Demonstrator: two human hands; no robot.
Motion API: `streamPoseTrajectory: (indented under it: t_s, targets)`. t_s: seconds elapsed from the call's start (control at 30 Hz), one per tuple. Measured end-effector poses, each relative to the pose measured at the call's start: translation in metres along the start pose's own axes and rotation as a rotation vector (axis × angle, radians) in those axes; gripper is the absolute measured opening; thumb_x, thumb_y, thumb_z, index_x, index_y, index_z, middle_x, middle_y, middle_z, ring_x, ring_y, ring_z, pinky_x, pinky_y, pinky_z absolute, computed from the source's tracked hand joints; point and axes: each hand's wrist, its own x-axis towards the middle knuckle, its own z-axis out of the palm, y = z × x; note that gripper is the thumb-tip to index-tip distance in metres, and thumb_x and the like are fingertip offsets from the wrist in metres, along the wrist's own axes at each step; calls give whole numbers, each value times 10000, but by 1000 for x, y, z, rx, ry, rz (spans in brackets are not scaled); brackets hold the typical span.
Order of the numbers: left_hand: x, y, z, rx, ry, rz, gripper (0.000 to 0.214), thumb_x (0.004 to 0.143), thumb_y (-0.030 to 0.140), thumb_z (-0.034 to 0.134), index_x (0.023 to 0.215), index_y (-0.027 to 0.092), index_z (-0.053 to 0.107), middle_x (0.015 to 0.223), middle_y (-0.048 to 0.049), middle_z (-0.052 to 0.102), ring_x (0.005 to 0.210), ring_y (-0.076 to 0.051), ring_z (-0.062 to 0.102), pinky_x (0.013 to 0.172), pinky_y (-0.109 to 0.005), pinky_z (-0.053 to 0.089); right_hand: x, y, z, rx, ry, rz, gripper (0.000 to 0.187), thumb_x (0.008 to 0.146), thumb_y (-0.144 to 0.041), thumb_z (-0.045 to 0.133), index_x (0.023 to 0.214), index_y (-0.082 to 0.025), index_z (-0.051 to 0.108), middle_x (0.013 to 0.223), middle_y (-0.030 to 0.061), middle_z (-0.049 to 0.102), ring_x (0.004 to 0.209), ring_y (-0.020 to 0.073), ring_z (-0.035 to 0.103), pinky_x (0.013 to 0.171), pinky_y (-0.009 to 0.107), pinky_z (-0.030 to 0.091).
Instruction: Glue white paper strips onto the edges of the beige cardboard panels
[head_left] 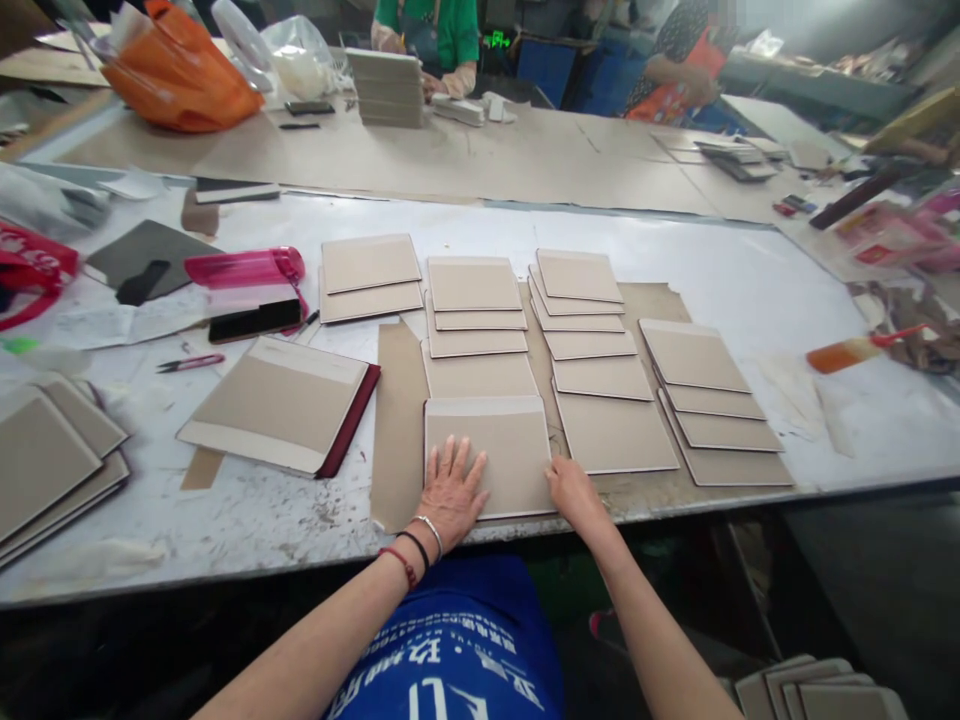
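A beige flat panel (510, 450) with a dark edge and a paler strip along its top lies before me, at the front of an overlapping column of similar panels (478, 375). My left hand (454, 492) rests flat on its lower left part, fingers spread. At the panel's right edge, my right hand (576, 492) has its fingers curled, gripping the edge; the fingertips are partly hidden. Just right of that hand is another overlapping column of panels (615, 432). To the left lies a stack of larger beige sheets (277, 405) with a dark red edge.
More panels overlap at the right (724, 465), at the back (371, 265) and in a pile at far left (45, 455). Thread snips (191, 364), a black phone (255, 320) and a pink case (244, 268) lie left. An orange-bladed tool (847, 355) is at right. Two people work beyond.
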Motion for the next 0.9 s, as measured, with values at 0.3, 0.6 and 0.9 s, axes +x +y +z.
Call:
streamPoseTrajectory:
  t_s: [0.3,0.6,0.9]
  targets:
    - [10,3,-3,-27,-8,52,577,809,545,421,1329,307,342,1447,-124,259,1342,-345,92,1043,-591,63,-5,-2,-1,20,6,21,194,903,-212,373,966,-142,543,954,103,584,841,169,551,632,241,306]
    - [9,3,-3,-23,-3,69,567,807,514,440,1330,324,329,1450,-125,245,1340,-354,92,1038,-598,61,-13,-2,-5,-22,18,18,204,914,-240,364,946,-160,549,955,97,594,830,171,576,637,243,343]
    - [9,1,3,25,51,138,617,775,406,513,1347,299,307,1420,-143,306,1326,-389,110,1019,-624,114,-3,-40,-7,16,509,-280,430,857,-339,457,1238,-141,466,1289,165,456,1221,280,367,978,420,305]
